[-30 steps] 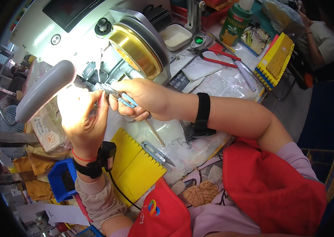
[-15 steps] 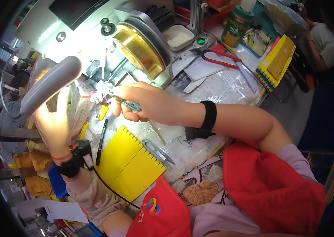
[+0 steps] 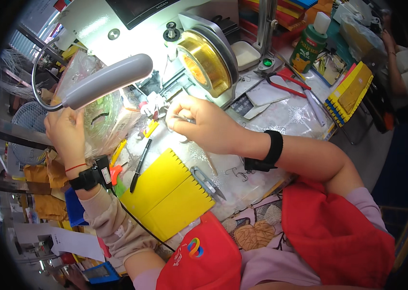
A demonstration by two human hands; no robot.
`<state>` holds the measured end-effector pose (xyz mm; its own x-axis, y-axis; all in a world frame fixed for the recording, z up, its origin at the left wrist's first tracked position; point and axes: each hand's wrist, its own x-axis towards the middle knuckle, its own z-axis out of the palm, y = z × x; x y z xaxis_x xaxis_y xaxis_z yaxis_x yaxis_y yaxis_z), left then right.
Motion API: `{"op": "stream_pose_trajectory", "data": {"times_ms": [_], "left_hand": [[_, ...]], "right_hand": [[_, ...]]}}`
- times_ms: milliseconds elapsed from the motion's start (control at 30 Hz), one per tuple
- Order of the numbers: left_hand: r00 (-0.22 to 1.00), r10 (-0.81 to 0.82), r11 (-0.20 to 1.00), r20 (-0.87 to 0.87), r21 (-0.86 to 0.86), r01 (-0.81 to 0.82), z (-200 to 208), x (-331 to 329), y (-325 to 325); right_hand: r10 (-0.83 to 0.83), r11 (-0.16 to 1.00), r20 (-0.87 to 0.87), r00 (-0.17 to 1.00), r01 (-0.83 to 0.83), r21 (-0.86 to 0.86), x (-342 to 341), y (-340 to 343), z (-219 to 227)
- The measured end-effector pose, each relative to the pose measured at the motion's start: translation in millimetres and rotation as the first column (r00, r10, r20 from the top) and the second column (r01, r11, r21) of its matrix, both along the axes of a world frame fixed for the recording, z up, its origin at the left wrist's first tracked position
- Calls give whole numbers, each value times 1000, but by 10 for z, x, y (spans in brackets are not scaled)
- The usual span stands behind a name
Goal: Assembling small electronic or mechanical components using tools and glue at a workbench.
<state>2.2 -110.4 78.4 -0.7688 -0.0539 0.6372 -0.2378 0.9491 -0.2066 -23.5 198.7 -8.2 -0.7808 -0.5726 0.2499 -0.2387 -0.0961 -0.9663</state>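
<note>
My right hand [image 3: 209, 121] is closed around a small pair of thread snips [image 3: 183, 119], mostly hidden by my fingers. It is beside a small white fixture [image 3: 154, 105] in front of the machine. Left of the lamp's grey head [image 3: 112, 79], my left hand [image 3: 67, 137] is raised with its fingers bent and the tips drawn together. Whatever those fingers pinch is too small to make out. Nearest to it lies a clear plastic bag [image 3: 100, 108] with greenish strands inside. A large spool of gold line [image 3: 206, 63] sits on the machine.
A yellow notched board [image 3: 165, 195] lies in front, with a black pen [image 3: 140, 165] and a second pair of grey-blue snips [image 3: 208, 182]. Red-handled pliers [image 3: 288, 84], a green bottle [image 3: 309, 50] and a white dish [image 3: 246, 55] stand farther right. Another person sits at the far right.
My left hand has gone from spread fingers under the lamp to bent, gathered fingers farther left. My right hand has turned, hiding most of the snips. The whole view has shifted.
</note>
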Motion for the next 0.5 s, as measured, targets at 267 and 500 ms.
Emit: {"op": "stream_pose_trajectory", "data": {"times_ms": [267, 500], "left_hand": [[982, 16, 896, 188, 434, -98, 87, 35, 47], [778, -621, 342, 96, 926, 159, -372, -2, 1268]], "right_hand": [[-130, 991, 144, 981, 134, -18, -135, -109, 46], [-66, 958, 219, 973, 123, -259, -292, -287, -36]]}}
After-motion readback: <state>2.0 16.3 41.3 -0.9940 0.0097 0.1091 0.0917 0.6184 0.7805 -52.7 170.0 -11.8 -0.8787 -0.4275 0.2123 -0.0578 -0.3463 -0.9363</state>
